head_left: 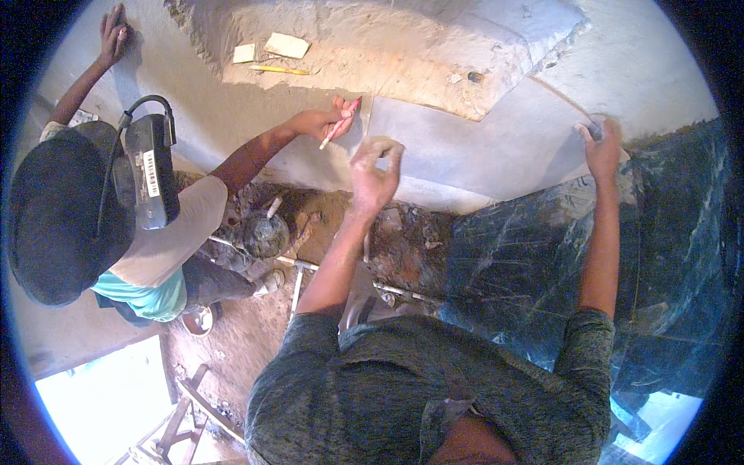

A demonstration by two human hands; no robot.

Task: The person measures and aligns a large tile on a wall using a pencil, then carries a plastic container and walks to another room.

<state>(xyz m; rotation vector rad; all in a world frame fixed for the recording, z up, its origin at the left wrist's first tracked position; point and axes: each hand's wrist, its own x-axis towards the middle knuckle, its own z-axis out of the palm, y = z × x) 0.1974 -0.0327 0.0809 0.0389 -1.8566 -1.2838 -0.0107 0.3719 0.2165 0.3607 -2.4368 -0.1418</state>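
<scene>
My left hand [375,177] is raised in front of the grey wall, its thumb and forefinger meeting in a ring. Whatever lies in that pinch, if anything, is too small to make out. My right hand [603,147] rests against the wall at the far right, thumb apart from its slightly blurred fingers, where a thin brown edge [566,98] ends. Between my hands spreads a smooth pale grey surface [465,151]. Close to my left hand, a co-worker's hand [329,122] holds a pink-red marker [341,126]. Their other hand [115,40] lies on the wall.
A rough recess [364,70] in the wall holds a yellow pencil [277,70] and two pale chips [287,45]. The co-worker in a black cap [66,209] stands at left. Below are a bucket [265,234], a wooden frame [209,407] and dark marbled panels [535,256].
</scene>
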